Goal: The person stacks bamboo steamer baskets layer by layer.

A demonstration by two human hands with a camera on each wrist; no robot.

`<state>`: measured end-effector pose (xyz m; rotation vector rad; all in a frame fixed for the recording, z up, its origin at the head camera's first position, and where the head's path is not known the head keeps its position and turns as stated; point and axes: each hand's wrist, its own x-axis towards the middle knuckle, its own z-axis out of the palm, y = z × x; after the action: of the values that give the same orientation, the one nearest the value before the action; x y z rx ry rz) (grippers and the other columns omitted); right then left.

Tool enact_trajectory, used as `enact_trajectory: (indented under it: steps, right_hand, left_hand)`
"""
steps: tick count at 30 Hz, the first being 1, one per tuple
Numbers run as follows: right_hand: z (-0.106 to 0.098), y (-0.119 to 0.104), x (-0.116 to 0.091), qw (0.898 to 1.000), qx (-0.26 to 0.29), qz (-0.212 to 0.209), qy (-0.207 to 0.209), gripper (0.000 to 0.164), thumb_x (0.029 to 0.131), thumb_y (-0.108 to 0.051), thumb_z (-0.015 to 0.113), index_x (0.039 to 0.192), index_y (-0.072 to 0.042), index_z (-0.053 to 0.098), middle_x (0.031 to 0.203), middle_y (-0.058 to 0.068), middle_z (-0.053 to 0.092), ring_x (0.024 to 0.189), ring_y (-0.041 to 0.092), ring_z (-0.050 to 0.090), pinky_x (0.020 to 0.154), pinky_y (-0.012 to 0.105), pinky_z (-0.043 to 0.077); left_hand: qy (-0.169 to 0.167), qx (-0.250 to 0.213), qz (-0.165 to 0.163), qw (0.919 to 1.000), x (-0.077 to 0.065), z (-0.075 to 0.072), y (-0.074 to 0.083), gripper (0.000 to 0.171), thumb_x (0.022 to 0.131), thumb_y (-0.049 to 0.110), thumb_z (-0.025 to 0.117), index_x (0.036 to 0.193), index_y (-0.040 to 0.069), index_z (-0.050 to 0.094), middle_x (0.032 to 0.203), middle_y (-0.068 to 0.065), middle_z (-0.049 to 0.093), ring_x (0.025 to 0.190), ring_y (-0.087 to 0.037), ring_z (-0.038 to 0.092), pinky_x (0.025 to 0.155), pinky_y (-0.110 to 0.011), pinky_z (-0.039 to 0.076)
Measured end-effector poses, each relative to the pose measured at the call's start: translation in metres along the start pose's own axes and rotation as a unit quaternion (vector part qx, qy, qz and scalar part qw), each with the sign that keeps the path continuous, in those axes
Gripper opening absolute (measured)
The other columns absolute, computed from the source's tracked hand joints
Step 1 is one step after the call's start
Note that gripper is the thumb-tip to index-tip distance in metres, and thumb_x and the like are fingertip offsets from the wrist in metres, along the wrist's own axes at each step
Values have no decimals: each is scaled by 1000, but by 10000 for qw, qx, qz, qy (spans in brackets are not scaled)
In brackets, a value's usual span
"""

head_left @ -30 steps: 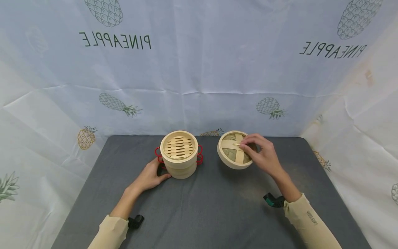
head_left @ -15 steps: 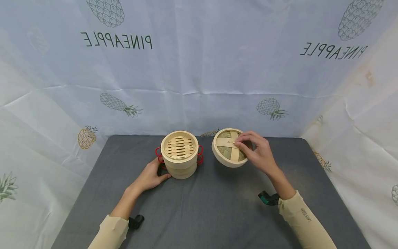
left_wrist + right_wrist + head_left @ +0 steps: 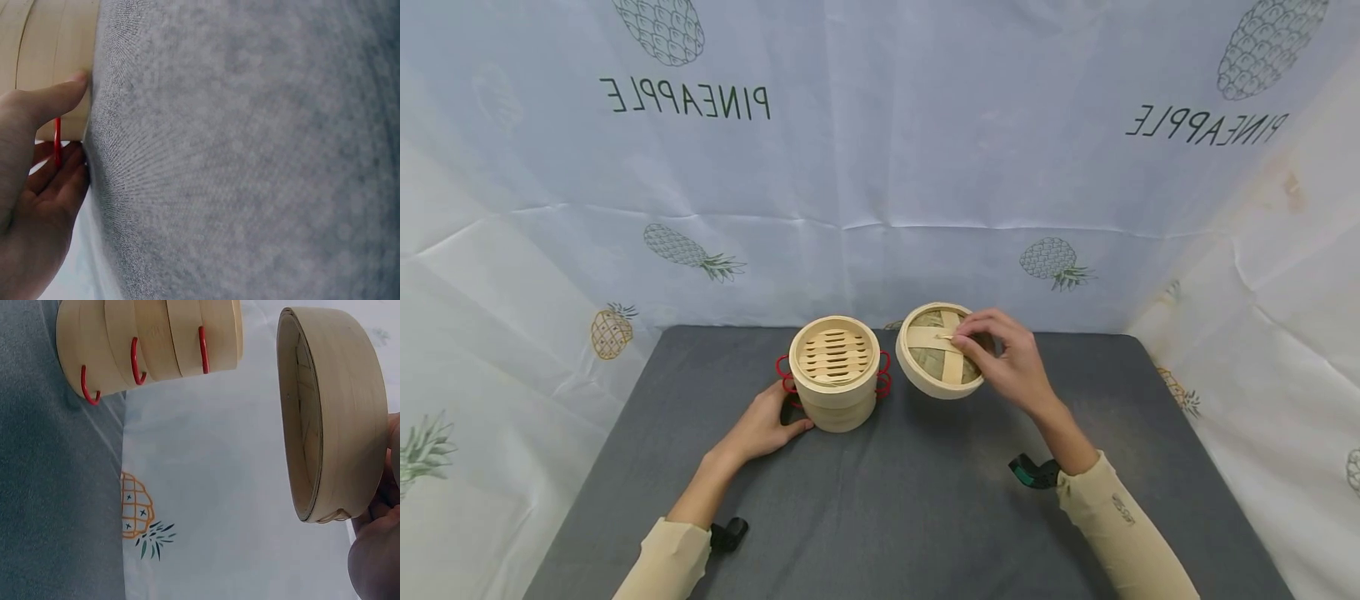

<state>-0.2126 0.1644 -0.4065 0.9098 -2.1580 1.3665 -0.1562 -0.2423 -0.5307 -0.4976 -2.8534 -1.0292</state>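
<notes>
A bamboo steamer (image 3: 833, 400) stands upright near the table's back, its tiers stacked and its slatted top tier uncovered. Red loop handles (image 3: 134, 361) stick out at its sides. My left hand (image 3: 764, 423) holds the stack low on its left side. In the left wrist view the thumb lies along the bamboo wall while the fingers reach round by a red handle. To the right, my right hand (image 3: 1006, 360) pinches the small loop on top of the steamer lid (image 3: 929, 360). The lid hangs tilted in the air, its hollow underside facing the stack in the right wrist view.
A dark grey cloth covers the table (image 3: 880, 508). Behind it hangs a pale curtain (image 3: 880, 150) printed with pineapples, its lower part close behind the steamer. Black wrist cameras (image 3: 728, 535) are strapped to both forearms, below light sleeves.
My right hand has carried the lid left and slightly farther back, closer to the stack. The left hand and the steamer have stayed in place.
</notes>
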Motion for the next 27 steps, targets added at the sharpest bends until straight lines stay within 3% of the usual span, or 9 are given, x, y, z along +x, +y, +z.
enact_trajectory:
  steps: [18,27]
  right_hand:
    - [24,-8,17,9993,321,-166,-111,18,91,10,80,101,-5,81,108,14,75,103,11,67,87,19,53]
    - [37,-9,23,9980,509,-335,-163,16,91,10,79,101,-2,81,107,17,74,95,14,65,79,21,51]
  left_hand:
    - [-17,-6,-1,10000,1,-2,3,66,89,17,91,145,5,59,130,-14,70,117,-29,71,98,-52,59]
    - [-12,2,-4,10000,2,-1,2,66,89,17,91,145,5,59,130,-13,70,116,-28,70,97,-52,59]
